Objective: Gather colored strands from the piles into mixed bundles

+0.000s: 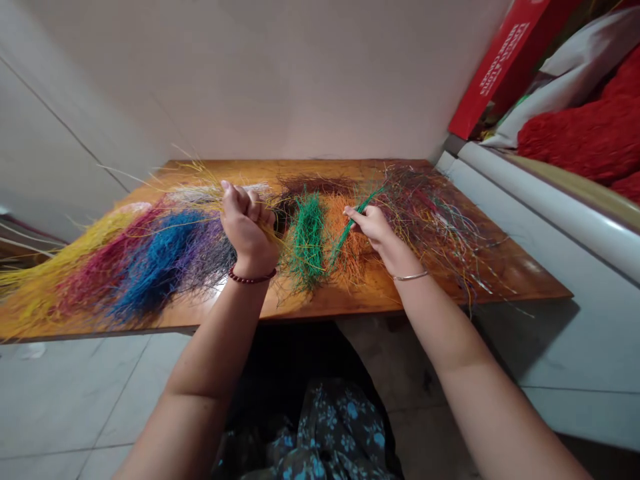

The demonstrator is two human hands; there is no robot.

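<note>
My left hand (247, 220) is closed in a fist round a bundle of yellow strands (200, 175), whose loose ends fan out up and to the left. Between the thumb and fingers of my right hand (369, 223) is a thin bunch of green strands (345, 233), slanting down to the left. A pile of green strands (309, 237) lies on the wooden table (380, 305) between my hands. Orange strands (353, 263) lie beneath and beside my right hand. Whether the strands are wire or fibre, I cannot tell.
To the left lie piles of yellow (80, 250), crimson (107, 263), blue (157, 257) and purple-grey strands (210, 250). Dark brown strands (320, 185) lie at the back, a mixed tangle (440, 220) at the right. A red box (493, 73) and red textured material (585, 133) sit beyond the table's right side.
</note>
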